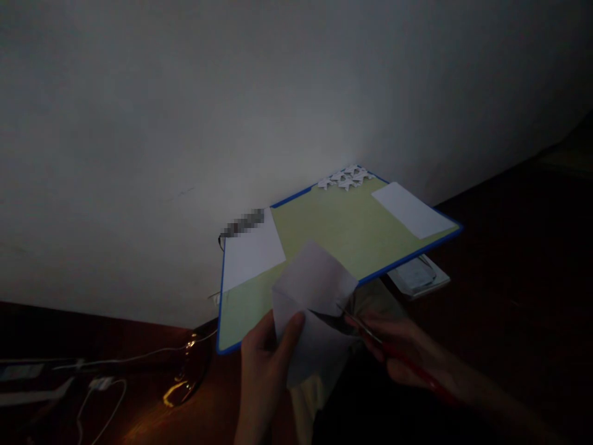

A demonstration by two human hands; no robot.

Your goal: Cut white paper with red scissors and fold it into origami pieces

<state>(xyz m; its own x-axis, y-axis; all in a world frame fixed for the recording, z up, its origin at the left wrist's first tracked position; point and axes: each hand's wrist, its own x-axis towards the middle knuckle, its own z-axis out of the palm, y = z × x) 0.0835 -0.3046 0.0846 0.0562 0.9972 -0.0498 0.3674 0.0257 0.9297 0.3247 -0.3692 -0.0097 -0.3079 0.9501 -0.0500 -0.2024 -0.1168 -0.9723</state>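
Note:
A white sheet of paper (315,278) is held up in front of the table's near edge. My left hand (271,346) grips it at the lower left, thumb on top and fingers behind. A dark slit runs into the paper from its right side. My right hand (403,340) is closed on red-handled scissors (398,355), whose blades point left at the slit. How far the blades are spread is hard to see in the dim light. Several white paper stars (346,177) lie at the table's far edge.
The small table (333,228) has a yellow-green top and blue rim, against a grey wall (185,123). White sheets lie at its left (250,253) and right (412,210). Below are a pale packet (417,276), a glowing lamp (178,389) and white cables (125,358).

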